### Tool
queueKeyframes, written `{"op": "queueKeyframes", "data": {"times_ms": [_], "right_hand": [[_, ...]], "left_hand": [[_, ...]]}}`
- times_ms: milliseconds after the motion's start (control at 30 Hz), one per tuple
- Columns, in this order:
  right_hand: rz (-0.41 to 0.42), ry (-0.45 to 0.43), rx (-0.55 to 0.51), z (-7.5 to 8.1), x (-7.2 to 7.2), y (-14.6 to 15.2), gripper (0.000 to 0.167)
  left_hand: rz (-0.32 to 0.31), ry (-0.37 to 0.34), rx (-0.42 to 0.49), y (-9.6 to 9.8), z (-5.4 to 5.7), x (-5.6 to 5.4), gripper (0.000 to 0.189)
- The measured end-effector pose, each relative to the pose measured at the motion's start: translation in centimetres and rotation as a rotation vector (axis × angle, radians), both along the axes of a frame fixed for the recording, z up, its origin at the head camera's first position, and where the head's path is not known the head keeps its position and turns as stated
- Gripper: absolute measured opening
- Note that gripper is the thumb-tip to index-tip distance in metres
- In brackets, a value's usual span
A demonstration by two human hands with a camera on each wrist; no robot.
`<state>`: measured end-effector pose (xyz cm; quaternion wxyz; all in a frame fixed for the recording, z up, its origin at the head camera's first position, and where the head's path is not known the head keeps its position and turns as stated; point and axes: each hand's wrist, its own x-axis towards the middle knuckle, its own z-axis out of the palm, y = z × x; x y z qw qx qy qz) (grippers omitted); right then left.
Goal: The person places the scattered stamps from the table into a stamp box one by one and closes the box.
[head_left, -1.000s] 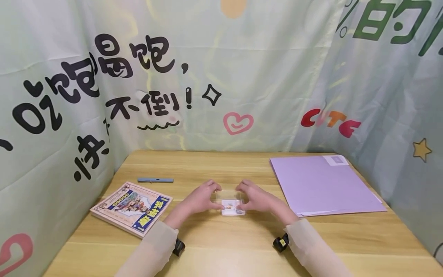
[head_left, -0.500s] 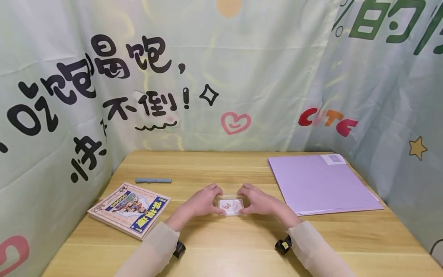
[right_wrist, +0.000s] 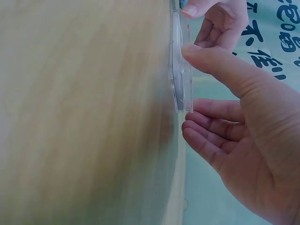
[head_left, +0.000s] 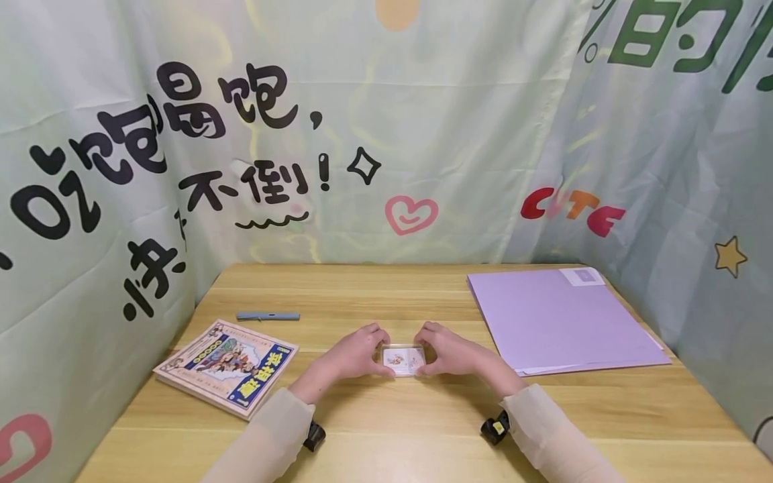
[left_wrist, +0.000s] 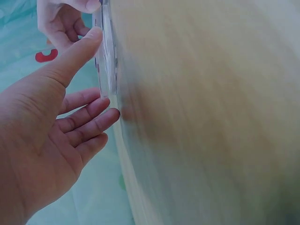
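A small clear plastic case (head_left: 403,361) with white printed cards inside lies flat on the table between both hands. My left hand (head_left: 356,353) grips its left end, thumb on the near side and fingers at the far corner. Mirroring this, my right hand (head_left: 454,351) grips the right end the same way. Seen edge-on in the left wrist view, the case (left_wrist: 108,61) shows its lid over the base, with my left thumb (left_wrist: 86,44) on the lid's edge. In the right wrist view my right thumb (right_wrist: 201,54) presses against the lid too.
A pink comic-style book (head_left: 229,365) lies at the left, with a blue-grey pen (head_left: 268,316) behind it. At the right is a large purple folder (head_left: 561,329) with papers under it. A printed curtain (head_left: 471,134) encloses the table (head_left: 398,443) at the back and sides.
The clear lid, raised above the base a second ago, has come down onto the case under both hands. The hands have lowered slightly with it; book, pen and folder stay put.
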<state>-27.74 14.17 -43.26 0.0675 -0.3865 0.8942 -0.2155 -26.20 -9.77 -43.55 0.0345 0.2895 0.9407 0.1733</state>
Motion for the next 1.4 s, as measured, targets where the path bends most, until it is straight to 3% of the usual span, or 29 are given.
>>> {"op": "queueKeyframes", "data": {"times_ms": [467,1400], "right_hand": [[-0.038,-0.002,0.002,0.01,0.01,0.00,0.053],[-0.012,-0.007,0.007,-0.15,-0.23,0.02,0.053]], "left_hand": [[0.011,0.016,0.016,-0.02,-0.08,-0.03,0.065],[0.014,-0.007,0.011,-0.05,-0.21,-0.19,0.064]]}}
